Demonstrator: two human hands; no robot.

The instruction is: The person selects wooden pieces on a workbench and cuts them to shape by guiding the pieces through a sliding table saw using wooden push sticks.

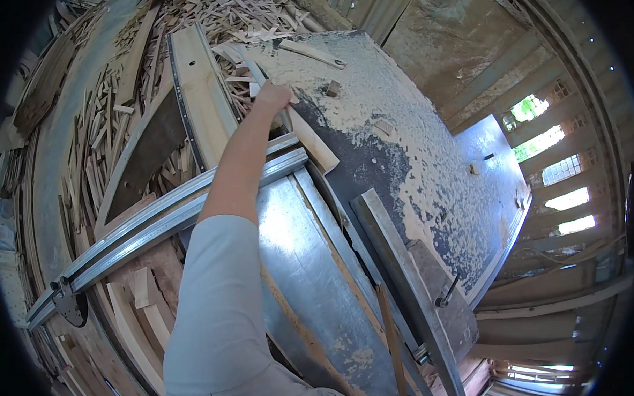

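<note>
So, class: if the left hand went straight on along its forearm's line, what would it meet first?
Probably the pale wooden strip lying on the sawdust-strewn tabletop beyond the left hand; depth is unclear, so the hand might pass above it.

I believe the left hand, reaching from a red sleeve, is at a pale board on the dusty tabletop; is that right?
Not quite: the head view shows the sleeve is light grey, not red; the left hand is at a pale board on the dusty tabletop.
</note>
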